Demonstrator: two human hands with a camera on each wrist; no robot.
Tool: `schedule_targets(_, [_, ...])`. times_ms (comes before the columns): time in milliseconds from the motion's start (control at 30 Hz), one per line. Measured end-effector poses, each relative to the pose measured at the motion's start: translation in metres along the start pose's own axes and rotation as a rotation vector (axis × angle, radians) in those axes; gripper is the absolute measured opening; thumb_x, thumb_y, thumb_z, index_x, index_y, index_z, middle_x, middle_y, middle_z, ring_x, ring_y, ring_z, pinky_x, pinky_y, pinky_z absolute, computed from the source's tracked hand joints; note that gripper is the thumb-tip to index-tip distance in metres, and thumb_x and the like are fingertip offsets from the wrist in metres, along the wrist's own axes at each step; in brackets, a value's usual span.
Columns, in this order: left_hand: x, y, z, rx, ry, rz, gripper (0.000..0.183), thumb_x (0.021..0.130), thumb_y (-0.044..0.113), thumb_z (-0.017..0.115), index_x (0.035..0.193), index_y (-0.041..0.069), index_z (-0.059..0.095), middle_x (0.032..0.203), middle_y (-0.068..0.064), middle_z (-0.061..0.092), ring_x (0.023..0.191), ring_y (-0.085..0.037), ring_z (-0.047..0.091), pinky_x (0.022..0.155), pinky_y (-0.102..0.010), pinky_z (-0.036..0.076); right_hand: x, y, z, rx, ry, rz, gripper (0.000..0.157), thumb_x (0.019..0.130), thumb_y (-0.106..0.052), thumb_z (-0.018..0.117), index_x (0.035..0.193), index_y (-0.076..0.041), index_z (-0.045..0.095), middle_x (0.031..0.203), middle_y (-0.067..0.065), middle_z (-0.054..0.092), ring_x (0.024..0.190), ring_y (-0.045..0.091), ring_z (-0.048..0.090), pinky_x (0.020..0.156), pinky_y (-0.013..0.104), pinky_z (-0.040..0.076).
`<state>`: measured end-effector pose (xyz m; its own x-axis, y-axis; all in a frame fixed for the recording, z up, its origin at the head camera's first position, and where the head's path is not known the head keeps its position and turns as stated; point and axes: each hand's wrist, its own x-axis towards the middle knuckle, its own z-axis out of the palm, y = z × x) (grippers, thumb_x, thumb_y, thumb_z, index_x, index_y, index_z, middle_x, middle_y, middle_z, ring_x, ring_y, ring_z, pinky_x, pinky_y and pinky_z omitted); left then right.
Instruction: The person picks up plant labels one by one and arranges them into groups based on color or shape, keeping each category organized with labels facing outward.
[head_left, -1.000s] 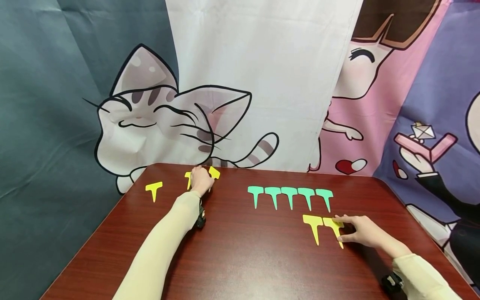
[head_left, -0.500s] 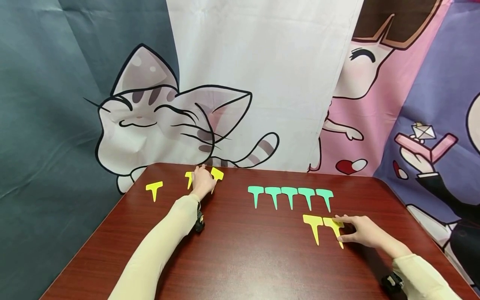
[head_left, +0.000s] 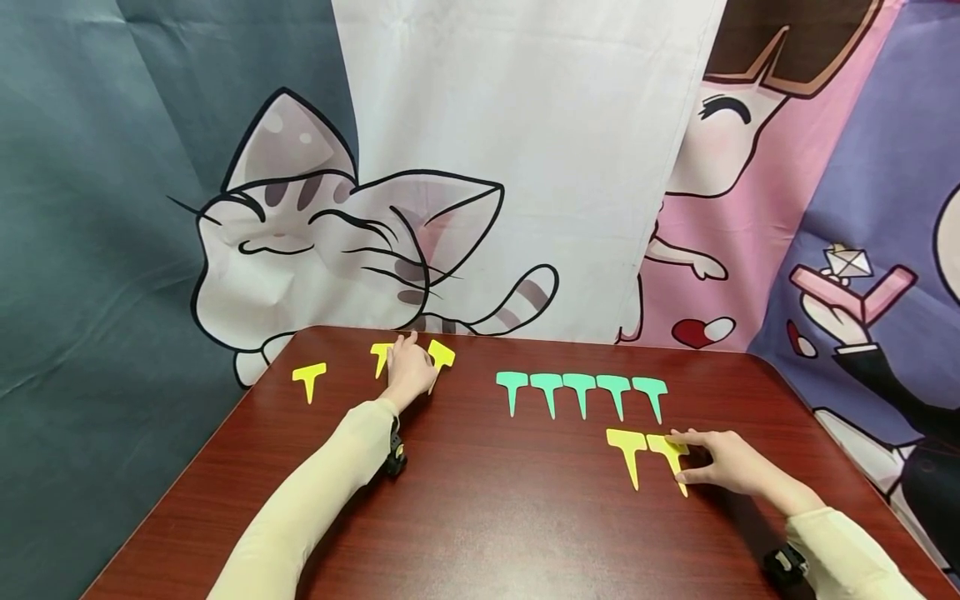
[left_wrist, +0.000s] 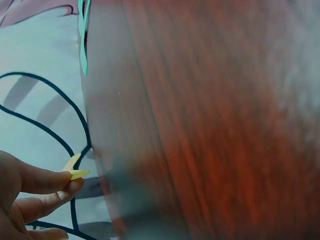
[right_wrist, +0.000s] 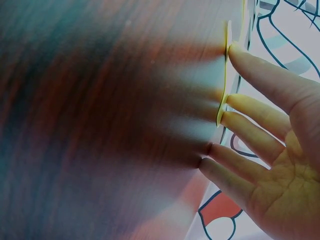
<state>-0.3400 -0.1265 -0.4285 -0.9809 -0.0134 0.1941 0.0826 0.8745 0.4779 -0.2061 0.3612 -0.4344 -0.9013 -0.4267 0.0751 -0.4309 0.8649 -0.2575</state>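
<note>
My left hand [head_left: 408, 371], near the table's far edge, pinches a yellow T-shaped plant label [head_left: 442, 354] between thumb and fingers. The left wrist view shows that label [left_wrist: 79, 174] edge-on at the fingertips. Just left of this hand lies another yellow plant label [head_left: 379, 353], partly covered by it. Farther left is a single yellow label [head_left: 309, 375]. On the right, the thumb and fingertips of my right hand [head_left: 731, 465] touch a yellow label [head_left: 664, 448] lying flat; in the right wrist view those fingers [right_wrist: 255, 110] are straight. Beside it sits one more yellow label [head_left: 627, 442].
Several green T-shaped labels [head_left: 579, 384] form a row behind the right-hand yellow pair. Everything lies on a reddish-brown wooden table [head_left: 487, 500]. A printed cloth [head_left: 570, 167] with cartoon figures hangs behind its far edge.
My left hand has moved slightly right and nearer, bringing the yellow label with it, away from the label on its left. The right hand has stayed in place.
</note>
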Motion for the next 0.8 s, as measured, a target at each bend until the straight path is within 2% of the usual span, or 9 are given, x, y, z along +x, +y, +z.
schedule_targets(167, [-0.006, 0.007, -0.001, -0.016, -0.007, 0.025, 0.029, 0.074, 0.002, 0.054, 0.046, 0.010, 0.056, 0.151, -0.018, 0.034, 0.143, -0.041, 0.018, 0.115, -0.061, 0.006, 0.000, 0.000, -0.001, 0.012, -0.004, -0.001, 0.064, 0.071, -0.044, 0.078, 0.121, -0.007, 0.065, 0.120, 0.017, 0.065, 0.113, 0.043, 0.058, 0.089, 0.055, 0.047])
schedule_targets(533, [-0.021, 0.020, 0.005, -0.030, -0.027, 0.055, 0.027, 0.074, 0.004, 0.056, 0.048, 0.011, 0.059, 0.150, -0.016, 0.036, 0.144, -0.039, 0.017, 0.115, -0.059, 0.004, 0.000, 0.000, 0.000, -0.009, 0.009, -0.001, 0.065, 0.069, -0.045, 0.079, 0.119, -0.005, 0.066, 0.116, 0.024, 0.064, 0.110, 0.041, 0.060, 0.088, 0.055, 0.048])
schedule_targets(800, [-0.029, 0.034, 0.009, 0.017, -0.066, 0.073, 0.022, 0.077, 0.010, 0.062, 0.055, 0.012, 0.064, 0.151, -0.015, 0.035, 0.145, -0.035, 0.017, 0.116, -0.059, 0.004, 0.000, 0.000, 0.000, -0.006, 0.014, -0.005, 0.065, 0.069, -0.045, 0.079, 0.119, -0.006, 0.066, 0.117, 0.023, 0.065, 0.109, 0.041, 0.060, 0.088, 0.055, 0.047])
